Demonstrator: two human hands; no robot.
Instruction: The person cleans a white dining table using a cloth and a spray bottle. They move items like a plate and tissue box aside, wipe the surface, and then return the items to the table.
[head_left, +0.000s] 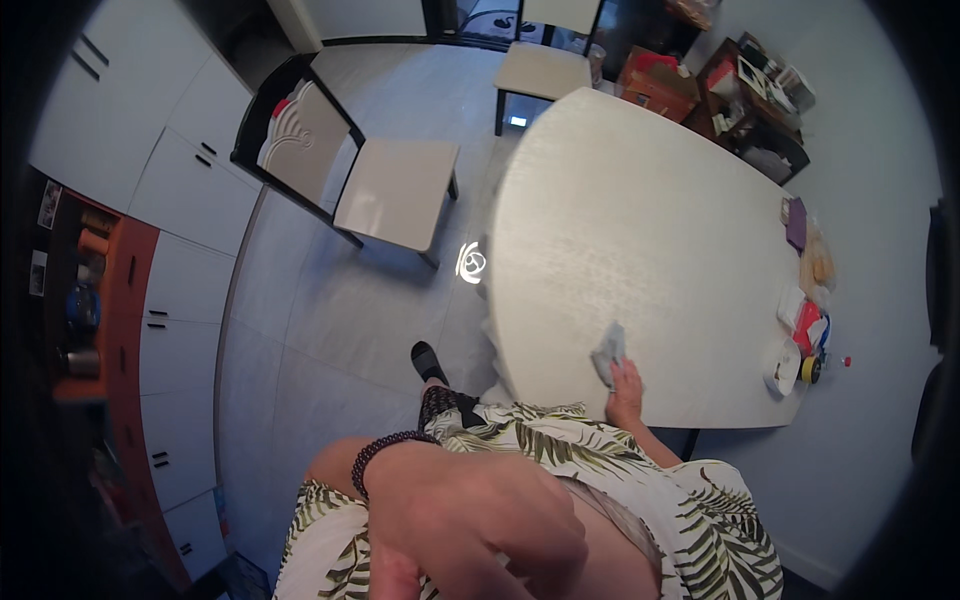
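Note:
My right hand (628, 394) rests at the near side of a pale tabletop (637, 202), its fingers on a bunched grey cloth (609, 354) that lies against the surface. Close to the camera is my left hand (472, 517), with a dark beaded bracelet (386, 450) around the wrist. Its fingers are bent downward, and the fingertips are partly hidden, so whether they hold anything does not show. Behind that hand is a white garment with a green leaf print (720, 510).
A white dish (784, 369), a roll of yellow tape (811, 369), a purple item (796, 225) and several packets line the table's right edge by the wall. One chair (401, 191) stands left of the table, another (544, 69) beyond it. White cabinets (184, 360) run along the left.

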